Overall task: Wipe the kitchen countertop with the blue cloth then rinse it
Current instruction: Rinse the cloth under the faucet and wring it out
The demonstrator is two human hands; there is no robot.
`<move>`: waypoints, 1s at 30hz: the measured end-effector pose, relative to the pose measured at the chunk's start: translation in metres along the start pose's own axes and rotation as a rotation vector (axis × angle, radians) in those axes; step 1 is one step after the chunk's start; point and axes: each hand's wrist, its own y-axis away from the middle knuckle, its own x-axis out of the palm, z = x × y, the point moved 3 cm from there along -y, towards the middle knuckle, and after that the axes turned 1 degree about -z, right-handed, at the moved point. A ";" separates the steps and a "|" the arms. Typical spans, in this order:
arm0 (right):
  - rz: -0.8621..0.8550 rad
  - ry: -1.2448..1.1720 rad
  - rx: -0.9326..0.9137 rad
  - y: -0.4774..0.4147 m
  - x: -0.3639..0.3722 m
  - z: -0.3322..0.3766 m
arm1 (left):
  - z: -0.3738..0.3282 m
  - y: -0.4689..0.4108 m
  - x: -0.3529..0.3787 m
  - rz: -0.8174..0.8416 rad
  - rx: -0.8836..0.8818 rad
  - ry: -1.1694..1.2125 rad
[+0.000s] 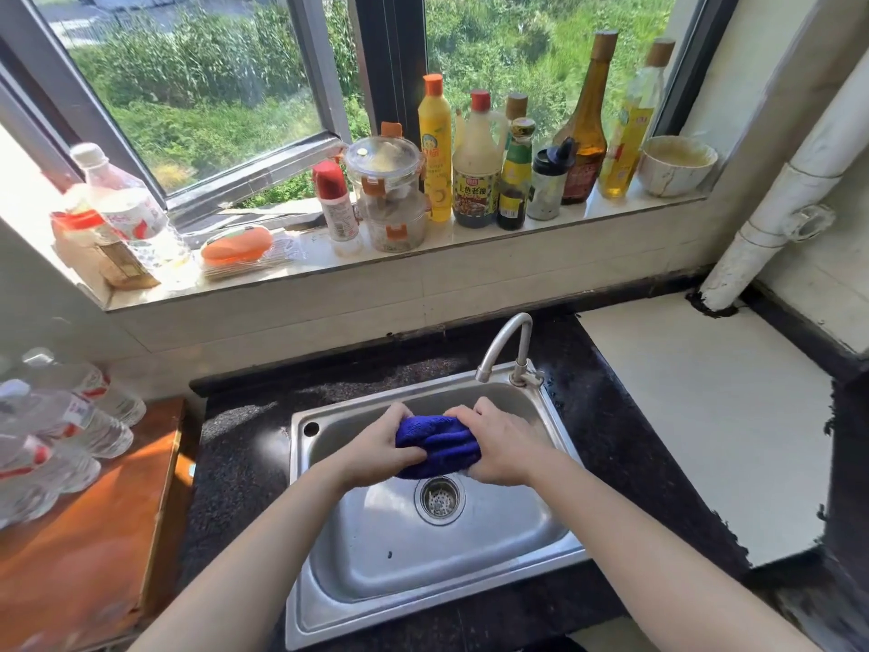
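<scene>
Blue plush-pile cloth (437, 447), bunched into a wad, is gripped at both ends. The fingers of the left hand (376, 447) are curled round its left end, with the thumb pressed across the front. Those of the right hand (505, 444) are wrapped over its right end. Both grips are closed firmly on the fabric and nothing else is held.

- Just below the fingers: round perforated steel drain strainer (439, 498), unplugged.
- Beneath and around the fingers: rectangular stainless-steel sink basin (423, 562). The cloth appears to be held above its floor.
- Just beyond the fingertips, slightly right: curved chrome tap (510, 343). No stream can be made out at the spout.
- Outward of the basin on both sides: black speckled stone countertop (235, 463).
- Far beyond the fingertips: pale windowsill (470, 242) lined with sauce and oil bottles.
- Far left of the left hand: clear plastic water bottles (70, 416).

Stage, as judged: rinsing or wringing over the basin.

Risks noted:
- Water may be flung onto the countertop if the wad is twisted hard this high above the basin.
- Rinsing may be incomplete, since inner folds are shielded while the cloth is kept bunched.
- The strainer may be covered and water pooled if the wet fabric slips from the fingers.
- Drips may be trailed across the countertop if the cloth is lifted out under-wrung.
</scene>
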 end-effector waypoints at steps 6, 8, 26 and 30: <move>-0.107 0.157 -0.054 -0.007 -0.008 -0.003 | 0.006 0.009 0.006 -0.022 0.188 -0.160; -0.114 0.159 -0.075 -0.010 -0.010 -0.004 | 0.010 0.008 0.005 -0.089 0.249 -0.160; -0.052 0.105 -0.004 -0.025 -0.011 0.005 | 0.019 0.006 -0.007 -0.249 0.246 0.086; -0.025 -0.056 -0.059 -0.021 -0.011 0.006 | 0.019 0.008 -0.014 -0.208 0.207 0.096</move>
